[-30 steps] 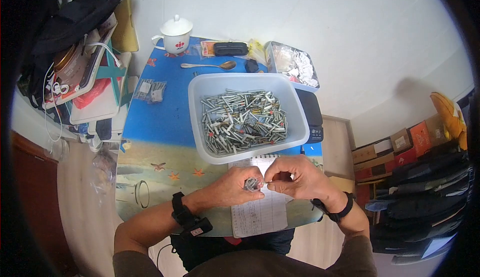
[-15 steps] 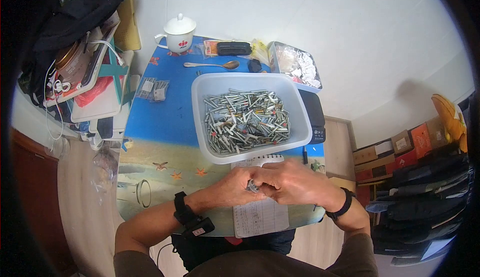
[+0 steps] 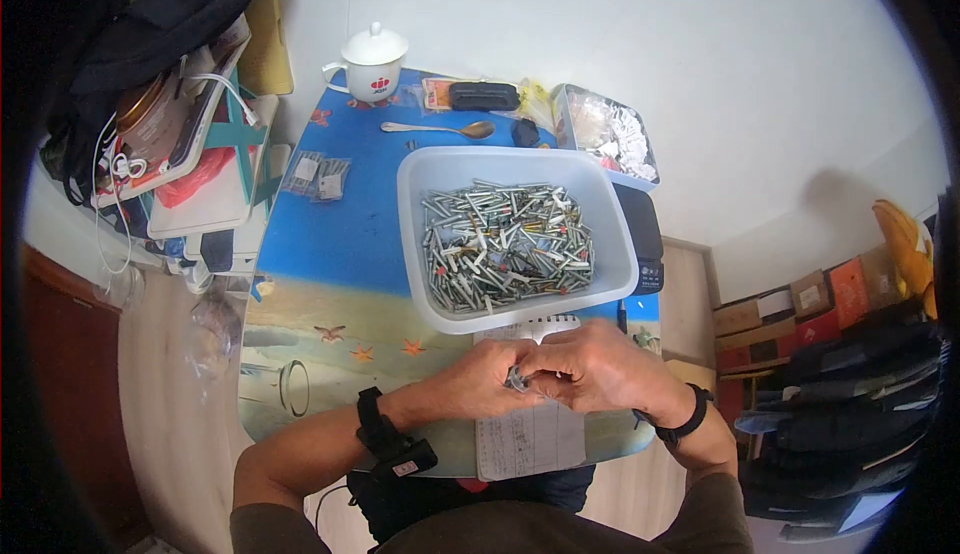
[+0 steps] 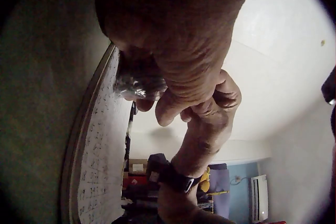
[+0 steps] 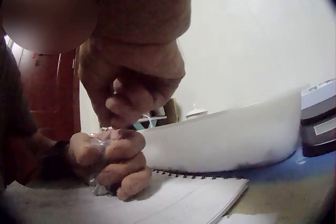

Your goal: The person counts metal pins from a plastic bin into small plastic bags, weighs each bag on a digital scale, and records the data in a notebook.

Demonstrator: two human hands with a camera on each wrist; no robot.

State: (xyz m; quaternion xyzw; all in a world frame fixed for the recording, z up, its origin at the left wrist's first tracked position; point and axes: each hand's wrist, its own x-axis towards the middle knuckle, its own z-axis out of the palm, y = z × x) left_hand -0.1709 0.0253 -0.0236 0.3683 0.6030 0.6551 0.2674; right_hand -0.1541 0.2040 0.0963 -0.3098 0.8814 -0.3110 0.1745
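My left hand (image 3: 485,376) grips a small clear plastic bag (image 3: 516,381) upright over the notebook, its fingers wrapped round it. Shiny plastic of that bag shows beneath the fingers in the left wrist view. From the right, my right hand (image 3: 602,366) meets it, curled thumb and fingers pinching at the bag's top. The two hands touch in the right wrist view. Under them lies a spiral notebook (image 3: 530,444) with handwritten rows. Just beyond stands a whitish plastic tub (image 3: 413,244) holding many short metal rods (image 3: 505,244).
Two small filled bags (image 3: 330,180) lie left of the tub. Behind it are a spoon (image 3: 430,130), a lidded mug (image 3: 375,76) and a black case (image 3: 484,96). A tin of white scraps (image 3: 637,179) and a black device (image 3: 645,229) stand right, with a pen (image 3: 622,316) nearer.
My right hand has come in from beside the bag's mouth, its fingers now over the top and against my left hand. The left hand keeps its grip; the head view has shifted slightly.
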